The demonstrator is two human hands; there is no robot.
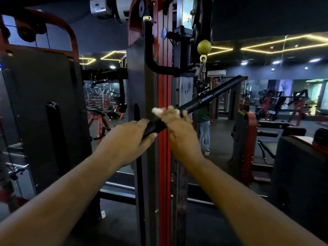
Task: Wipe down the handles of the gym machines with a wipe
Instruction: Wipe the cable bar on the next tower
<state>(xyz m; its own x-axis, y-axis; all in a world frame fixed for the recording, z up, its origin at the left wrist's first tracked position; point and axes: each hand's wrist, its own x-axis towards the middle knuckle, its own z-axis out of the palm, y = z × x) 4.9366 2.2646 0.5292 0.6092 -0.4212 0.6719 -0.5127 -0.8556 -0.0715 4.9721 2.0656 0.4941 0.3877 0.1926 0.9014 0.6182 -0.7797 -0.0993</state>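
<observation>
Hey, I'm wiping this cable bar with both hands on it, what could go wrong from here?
The black bar hangs from a single clip under the yellow ball, so it may swing or twist as you rub. The left hand grips only its near end, so the tilted far end could swing. The white wipe sticks out past the right hand and might slip free.

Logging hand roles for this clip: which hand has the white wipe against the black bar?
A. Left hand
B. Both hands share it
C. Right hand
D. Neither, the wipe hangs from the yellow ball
C: the wipe shows under the right hand on the black bar; the left hand grips the bar's near end bare.
</observation>
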